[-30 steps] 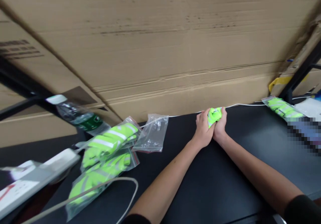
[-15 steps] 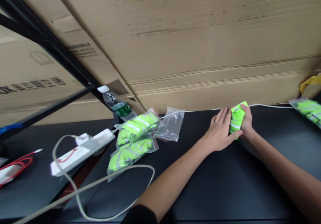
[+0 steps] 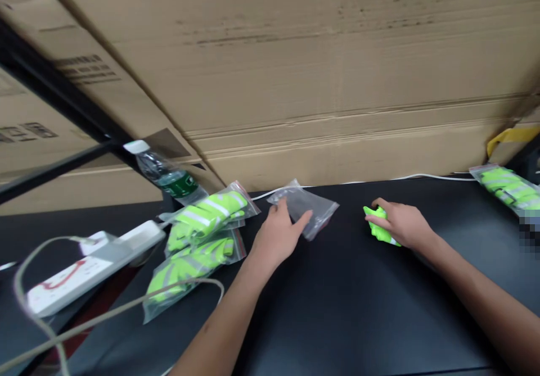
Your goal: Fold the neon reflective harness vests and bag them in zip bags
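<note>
In the head view, my right hand [image 3: 403,224] holds a small folded neon-green reflective vest [image 3: 381,227], its fingers and thumb wrapped round it just above the black table. My left hand [image 3: 278,232] touches a clear zip bag [image 3: 310,204] that looks flat, with thumb and fingers spread apart over its left part. To the left of that hand, several neon-green vests with silver stripes lie packed in clear bags, one bagged vest [image 3: 211,213] above another bagged vest [image 3: 189,266]. A further bagged vest [image 3: 508,188] lies at the far right.
A water bottle [image 3: 169,176] leans at the back left near a black metal frame [image 3: 80,103]. A white power strip [image 3: 97,266] and a loose pale cable [image 3: 126,306] lie on the left. Large cardboard [image 3: 316,84] stands behind the black table [image 3: 346,320].
My left hand has left the folded vest and moved left onto the clear bag, which has turned and shifted right. My right hand keeps the vest, now lower. The view has swung slightly right.
</note>
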### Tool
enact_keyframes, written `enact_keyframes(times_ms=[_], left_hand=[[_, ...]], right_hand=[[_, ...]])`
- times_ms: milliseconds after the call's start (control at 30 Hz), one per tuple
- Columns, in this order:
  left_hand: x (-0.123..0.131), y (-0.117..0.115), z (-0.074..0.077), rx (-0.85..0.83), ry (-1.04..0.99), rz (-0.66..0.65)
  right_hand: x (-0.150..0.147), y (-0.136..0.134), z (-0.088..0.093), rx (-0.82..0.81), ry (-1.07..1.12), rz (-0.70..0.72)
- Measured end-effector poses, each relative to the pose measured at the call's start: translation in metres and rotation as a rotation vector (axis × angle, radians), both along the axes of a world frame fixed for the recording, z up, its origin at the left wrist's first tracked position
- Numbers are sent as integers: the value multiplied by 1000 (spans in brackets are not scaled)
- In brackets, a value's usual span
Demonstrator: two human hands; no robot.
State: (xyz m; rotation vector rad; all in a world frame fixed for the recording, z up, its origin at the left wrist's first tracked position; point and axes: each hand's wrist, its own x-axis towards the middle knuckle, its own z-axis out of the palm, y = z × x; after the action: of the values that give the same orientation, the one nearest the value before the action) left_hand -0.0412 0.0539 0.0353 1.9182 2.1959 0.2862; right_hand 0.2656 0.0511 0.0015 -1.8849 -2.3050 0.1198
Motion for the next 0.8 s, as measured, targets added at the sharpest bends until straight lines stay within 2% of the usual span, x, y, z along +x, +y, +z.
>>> enact_keyframes(times_ms=[67,133,200,267,367,467,500,567,667,800], left_hand=[[7,-7,6,13,-79,-59],[12,-11,12,60,-56,-151],[21,-7,15,151,20,-347],[36,6,14,223,82,-585],[69,39,5,172,73,-733],[99,74,-5,42,81,-793],[105,83,-8,-42,101,-777],[108,93,-11,-100,103,-760],[96,88,-11,-11,32,-823],[79,60,-9,118,-59,-911]], right_hand=[[0,0,0,-3,-21,2],[1,-1,1,-12,-30,2],[2,-3,3,-30,-27,-4],[3,-3,5,-57,-18,-27],[2,-2,7,-83,-1,-56],[2,-4,10,-107,11,-68],[2,-5,11,-117,18,-75],[5,-6,12,-136,46,-91],[13,-7,14,-156,117,-108],[19,-6,17,-166,219,-127]])
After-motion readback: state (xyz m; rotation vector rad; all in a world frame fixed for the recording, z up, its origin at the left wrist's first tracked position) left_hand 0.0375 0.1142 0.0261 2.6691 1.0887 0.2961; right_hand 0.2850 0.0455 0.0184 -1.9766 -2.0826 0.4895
